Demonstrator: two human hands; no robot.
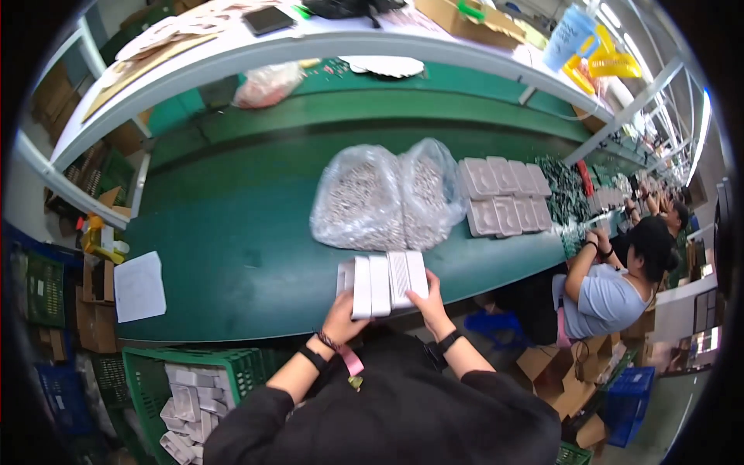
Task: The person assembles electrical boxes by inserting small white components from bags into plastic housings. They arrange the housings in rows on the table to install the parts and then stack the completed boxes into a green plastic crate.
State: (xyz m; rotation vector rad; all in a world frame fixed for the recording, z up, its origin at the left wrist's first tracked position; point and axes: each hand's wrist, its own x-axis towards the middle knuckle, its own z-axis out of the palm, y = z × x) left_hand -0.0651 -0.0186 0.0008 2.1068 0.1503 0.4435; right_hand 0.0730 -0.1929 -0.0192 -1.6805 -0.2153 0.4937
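Observation:
Between my two hands, at the front edge of the green bench, is a row of several slim white boxes standing side by side. My left hand is closed around the row's left end from below. At the right end my right hand grips with the thumb on the front of a box and the fingers behind. Just beyond the boxes lie two clear plastic bags filled with small greyish parts. To their right, grey moulded trays sit in two rows.
Left on the bench lies a white paper sheet. A green crate with grey trays stands below left. Beyond the trays is a heap of dark green pieces. A co-worker sits at the right. A shelf spans the back.

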